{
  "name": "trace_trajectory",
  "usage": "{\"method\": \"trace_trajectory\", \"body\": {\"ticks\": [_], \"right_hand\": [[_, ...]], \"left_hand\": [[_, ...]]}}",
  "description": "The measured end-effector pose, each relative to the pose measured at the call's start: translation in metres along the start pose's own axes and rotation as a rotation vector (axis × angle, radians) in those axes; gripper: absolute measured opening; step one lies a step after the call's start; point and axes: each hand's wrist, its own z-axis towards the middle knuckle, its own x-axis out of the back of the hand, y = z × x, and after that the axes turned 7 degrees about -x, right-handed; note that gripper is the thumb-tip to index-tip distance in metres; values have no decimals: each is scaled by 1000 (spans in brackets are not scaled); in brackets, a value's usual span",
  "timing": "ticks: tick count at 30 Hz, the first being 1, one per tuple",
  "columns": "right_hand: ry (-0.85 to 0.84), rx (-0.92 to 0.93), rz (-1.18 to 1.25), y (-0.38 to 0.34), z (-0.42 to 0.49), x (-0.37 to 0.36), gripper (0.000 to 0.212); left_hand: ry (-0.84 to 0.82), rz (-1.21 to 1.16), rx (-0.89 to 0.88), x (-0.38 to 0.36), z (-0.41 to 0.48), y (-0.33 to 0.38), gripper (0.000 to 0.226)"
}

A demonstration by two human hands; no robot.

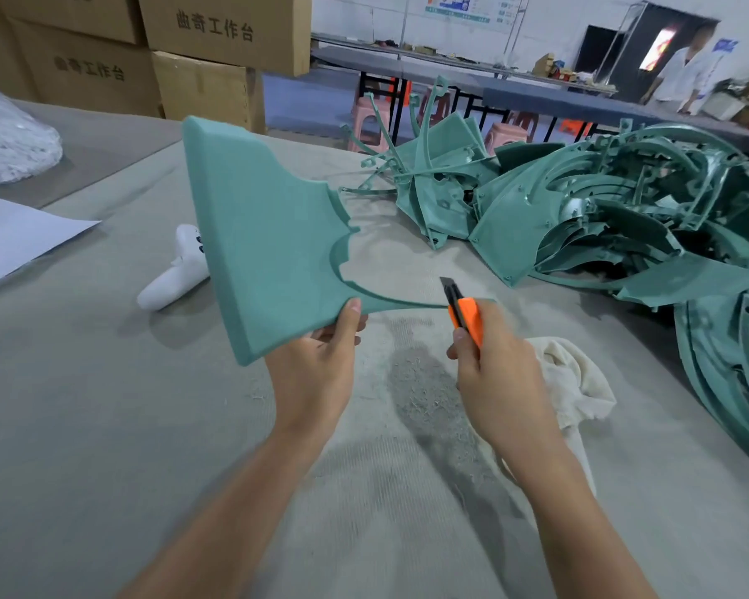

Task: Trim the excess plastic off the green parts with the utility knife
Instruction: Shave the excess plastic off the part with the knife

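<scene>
While my left hand (321, 361) grips one green part (264, 235) above the tabletop (104, 425), my right hand (494, 373) clasps the utility knife (461, 309) at its thin edge; the pile (602, 218) looks untrimmed, so most work remains.

A cream rag (574, 382) lies crumpled on the counter (83, 404) just right of the right hand (498, 373). A white handheld controller (171, 276) lies left of the left hand (321, 365), a paper sheet (18, 235) farther left, cardboard boxes (217, 32) stacked beyond.
</scene>
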Motion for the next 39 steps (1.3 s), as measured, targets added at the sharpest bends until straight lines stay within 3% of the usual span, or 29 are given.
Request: {"method": "trace_trajectory", "body": {"ticks": [3,12,20,28,35,39], "right_hand": [[27,-51,84,-1,2,0,17],[-5,-43,80,-16,-6,-13,11],[-62,180,108,-27,-15,-21,12],[103,-20,100,-2,3,-2,12],[-85,199,168,-21,-14,-19,13],[2,130,194,-14,-7,-9,16]], "left_hand": [[4,15,1,-1,-2,1,25],[-4,74,41,-3,-6,2,24],[0,82,-41,-4,-8,-1,20],[24,-10,5,-5,-6,2,27],[0,50,-21,-5,-9,0,24],[35,-38,19,-5,-5,1,26]]}}
